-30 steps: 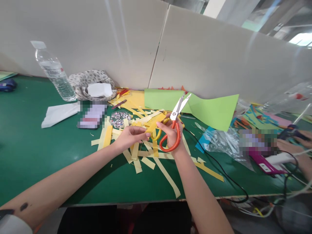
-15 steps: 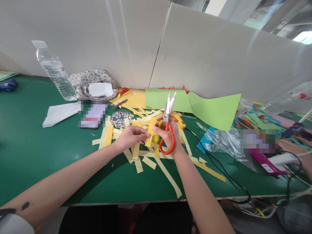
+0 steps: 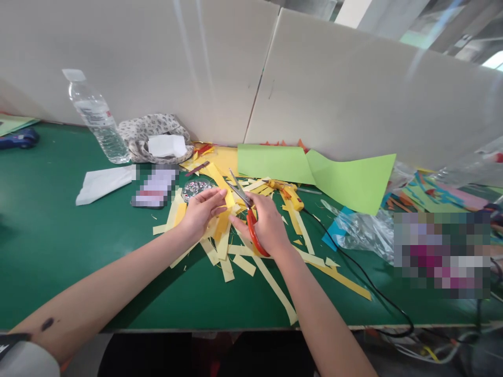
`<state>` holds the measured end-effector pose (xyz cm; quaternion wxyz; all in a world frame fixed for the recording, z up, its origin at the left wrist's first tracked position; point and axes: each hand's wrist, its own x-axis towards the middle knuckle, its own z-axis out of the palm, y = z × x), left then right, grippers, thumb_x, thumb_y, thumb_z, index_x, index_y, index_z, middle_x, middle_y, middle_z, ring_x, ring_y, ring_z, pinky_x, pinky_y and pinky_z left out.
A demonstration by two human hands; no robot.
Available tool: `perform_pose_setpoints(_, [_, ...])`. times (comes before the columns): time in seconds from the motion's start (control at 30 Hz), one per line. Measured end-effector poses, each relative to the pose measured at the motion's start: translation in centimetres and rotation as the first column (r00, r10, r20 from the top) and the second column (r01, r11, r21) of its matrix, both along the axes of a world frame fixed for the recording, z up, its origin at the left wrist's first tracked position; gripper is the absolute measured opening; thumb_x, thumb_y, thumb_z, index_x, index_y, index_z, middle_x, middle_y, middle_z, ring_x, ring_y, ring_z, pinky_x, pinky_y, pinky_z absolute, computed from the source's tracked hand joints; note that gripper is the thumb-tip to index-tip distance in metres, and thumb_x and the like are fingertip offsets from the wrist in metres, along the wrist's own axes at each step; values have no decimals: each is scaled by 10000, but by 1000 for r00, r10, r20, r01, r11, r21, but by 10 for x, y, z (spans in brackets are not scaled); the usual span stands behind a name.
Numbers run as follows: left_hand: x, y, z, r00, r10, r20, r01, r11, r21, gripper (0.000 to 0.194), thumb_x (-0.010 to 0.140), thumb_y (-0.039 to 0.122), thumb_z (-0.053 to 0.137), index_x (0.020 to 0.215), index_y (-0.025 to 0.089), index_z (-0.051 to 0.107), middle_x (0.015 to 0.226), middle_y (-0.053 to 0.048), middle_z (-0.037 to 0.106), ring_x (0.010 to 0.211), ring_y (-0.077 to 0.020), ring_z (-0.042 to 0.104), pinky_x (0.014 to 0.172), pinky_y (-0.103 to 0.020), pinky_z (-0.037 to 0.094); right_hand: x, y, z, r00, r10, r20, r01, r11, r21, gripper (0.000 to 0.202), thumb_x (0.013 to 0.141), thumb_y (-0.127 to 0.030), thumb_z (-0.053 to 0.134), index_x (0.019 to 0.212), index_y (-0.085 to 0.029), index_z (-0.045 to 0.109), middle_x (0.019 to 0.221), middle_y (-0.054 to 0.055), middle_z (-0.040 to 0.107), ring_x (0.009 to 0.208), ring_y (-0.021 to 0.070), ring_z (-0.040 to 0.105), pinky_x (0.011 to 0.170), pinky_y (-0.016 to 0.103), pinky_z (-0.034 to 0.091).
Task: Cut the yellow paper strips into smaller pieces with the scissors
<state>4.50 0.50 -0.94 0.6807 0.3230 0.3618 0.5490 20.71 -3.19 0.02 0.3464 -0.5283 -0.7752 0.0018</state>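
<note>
My left hand (image 3: 203,212) pinches a yellow paper strip (image 3: 218,179) that slants up and to the left past its fingertips. In my right hand (image 3: 265,222) are red-handled scissors (image 3: 253,230), their blades slightly parted and pointing up and left, close to the strip's right side. Whether the blades touch the paper I cannot tell. Beneath both hands lies a loose pile of pale and deeper yellow paper strips (image 3: 243,265). A clear round case of small gems (image 3: 192,189) sits just behind my left hand, and a yellow glue gun (image 3: 290,196) lies behind my right hand.
On the green table (image 3: 98,277) stand a water bottle (image 3: 100,125) and a spotted cloth pouch (image 3: 157,123). A phone (image 3: 155,188) and white tissue (image 3: 102,183) lie left. Green paper sheets (image 3: 353,178) lean at the back. A black cord (image 3: 357,267) and plastic bag (image 3: 367,230) are right.
The scissors have swung from upright to pointing left, with their blades now beside the strip. The yellow strip has moved up and left, and my right hand has turned over.
</note>
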Motion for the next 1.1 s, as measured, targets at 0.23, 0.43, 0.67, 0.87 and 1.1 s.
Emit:
perform_pose_setpoints(0.23, [0, -1, 1, 996, 75, 53, -77, 997, 28, 143, 624, 247, 746, 718, 179, 662, 730, 22, 630, 669, -75, 589, 657, -207, 503, -4, -1, -2, 998, -21, 65, 22, 1000, -20, 410, 751, -324, 564, 1132, -201, 482, 963, 88, 591, 916, 257, 511, 736, 378, 445])
perform_pose_setpoints(0.43, [4, -5, 2, 998, 54, 45, -55, 998, 22, 111, 624, 215, 739, 689, 170, 661, 740, 17, 629, 682, -78, 581, 644, -201, 496, -8, -2, -1, 994, -40, 105, 41, 999, -7, 417, 721, -279, 572, 1117, -181, 486, 945, 90, 580, 903, 256, 501, 752, 370, 433])
perform_pose_setpoints(0.67, [5, -6, 3, 997, 51, 55, -50, 999, -14, 114, 633, 214, 737, 703, 163, 663, 714, 19, 628, 657, -72, 580, 661, -206, 501, -9, -1, -2, 992, -57, 108, 55, 998, 29, 358, 728, -276, 560, 1069, -180, 503, 910, 75, 587, 876, 243, 508, 731, 350, 430])
perform_pose_setpoints(0.87, [6, -7, 1, 994, -3, 106, 4, 1000, -16, 91, 654, 225, 727, 707, 177, 671, 623, 37, 594, 603, -55, 558, 649, -185, 497, -8, -1, -4, 989, -86, 120, 82, 996, 39, 301, 740, -289, 550, 1021, -185, 518, 880, 69, 587, 854, 232, 516, 704, 331, 433])
perform_pose_setpoints(1.1, [5, -6, -1, 994, -23, 107, 27, 999, -32, 103, 658, 243, 730, 722, 182, 677, 615, 36, 588, 586, -50, 553, 638, -177, 491, -8, 0, -6, 987, -105, 120, 102, 994, 32, 266, 733, -315, 557, 969, -193, 536, 826, 61, 602, 788, 219, 541, 605, 297, 410])
